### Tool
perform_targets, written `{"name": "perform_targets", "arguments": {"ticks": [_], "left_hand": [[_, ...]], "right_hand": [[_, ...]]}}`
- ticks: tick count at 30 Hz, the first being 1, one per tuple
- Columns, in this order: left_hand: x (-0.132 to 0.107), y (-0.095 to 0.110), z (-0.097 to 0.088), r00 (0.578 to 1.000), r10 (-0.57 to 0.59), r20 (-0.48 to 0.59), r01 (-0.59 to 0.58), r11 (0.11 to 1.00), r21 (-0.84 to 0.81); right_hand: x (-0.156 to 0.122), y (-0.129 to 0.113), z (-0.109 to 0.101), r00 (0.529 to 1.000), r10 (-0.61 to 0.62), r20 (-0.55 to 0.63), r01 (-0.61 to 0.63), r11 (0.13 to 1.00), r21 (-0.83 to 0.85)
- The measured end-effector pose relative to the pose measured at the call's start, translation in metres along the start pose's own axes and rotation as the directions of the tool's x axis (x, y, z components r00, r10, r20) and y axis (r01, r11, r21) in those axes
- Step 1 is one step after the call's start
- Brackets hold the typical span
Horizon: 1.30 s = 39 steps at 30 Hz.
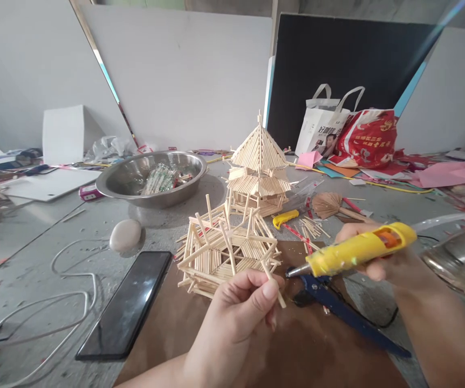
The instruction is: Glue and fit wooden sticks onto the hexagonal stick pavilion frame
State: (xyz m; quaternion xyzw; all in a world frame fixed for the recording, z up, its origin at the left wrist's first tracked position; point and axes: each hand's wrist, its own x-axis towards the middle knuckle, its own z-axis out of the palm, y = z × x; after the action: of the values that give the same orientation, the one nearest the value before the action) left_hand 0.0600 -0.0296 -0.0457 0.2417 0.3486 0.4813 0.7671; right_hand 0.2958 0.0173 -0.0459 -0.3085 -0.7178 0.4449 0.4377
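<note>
Between thumb and fingers, my left hand (244,307) pinches a short wooden stick (273,283). My right hand (378,264) grips a yellow hot glue gun (346,252), its metal nozzle pointing left, close to the stick. Whether the nozzle touches the stick I cannot tell. Just beyond my left hand stands a half-open stick framework (204,242) with several upright sticks. Behind it is a tiered stick pagoda (259,167) with a pointed roof. Blue-handled pliers or cutters (349,318) lie under the glue gun, partly hidden.
A brown board (168,328) lies under the work. To its left are a black phone (127,307), a rounded stone (125,235) and a white cable (89,296). Farther back are a steel basin (155,196) and a red bag (370,137). A yellow-handled knife (286,218) lies near loose sticks (313,229).
</note>
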Motion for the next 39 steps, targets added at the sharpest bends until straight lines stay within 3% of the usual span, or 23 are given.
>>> {"name": "perform_targets", "arguments": {"ticks": [10, 39], "left_hand": [[0.002, 0.003, -0.004, 0.999, 0.033, 0.035, -0.032, 0.999, -0.041], [0.001, 0.002, -0.004, 0.999, 0.032, 0.037, -0.029, 0.997, -0.072]], "right_hand": [[0.002, -0.009, 0.011, 0.999, -0.05, 0.019, 0.052, 0.99, -0.134], [0.001, -0.006, 0.01, 0.996, 0.006, 0.091, 0.009, 0.987, -0.162]]}}
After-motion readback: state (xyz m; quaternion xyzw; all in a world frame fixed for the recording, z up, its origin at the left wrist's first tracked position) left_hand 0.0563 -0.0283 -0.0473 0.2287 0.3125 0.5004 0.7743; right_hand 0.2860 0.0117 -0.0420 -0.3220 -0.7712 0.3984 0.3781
